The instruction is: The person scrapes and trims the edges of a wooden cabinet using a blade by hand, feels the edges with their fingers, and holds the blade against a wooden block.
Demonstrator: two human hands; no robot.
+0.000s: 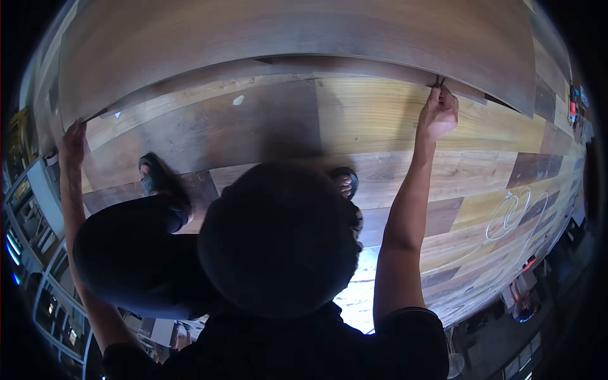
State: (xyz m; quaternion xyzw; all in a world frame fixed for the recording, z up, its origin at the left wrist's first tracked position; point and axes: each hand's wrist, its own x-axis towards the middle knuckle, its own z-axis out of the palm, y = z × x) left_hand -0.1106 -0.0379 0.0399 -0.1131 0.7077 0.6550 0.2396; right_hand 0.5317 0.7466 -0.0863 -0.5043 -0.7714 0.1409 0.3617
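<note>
A large brown wooden panel (297, 28) spans the top of the head view, with a narrow dark gap under its near edge. At the panel's left corner is my left hand (74, 142), fingers closed on the edge. My right hand (438, 114) is farther right, its fingers pinched around a small thin dark thing (439, 82) that touches the panel's near edge. The kind of this dark piece is too small to make out. Between my arms, the dark cap on my head hides part of the floor.
The floor (373, 111) has a patchwork of wood-look planks. A small white scrap (238, 100) lies near the panel. My sandalled feet stand on the planks. A coiled white cable (506, 215) lies at right. Metal racks (47, 304) stand at far left.
</note>
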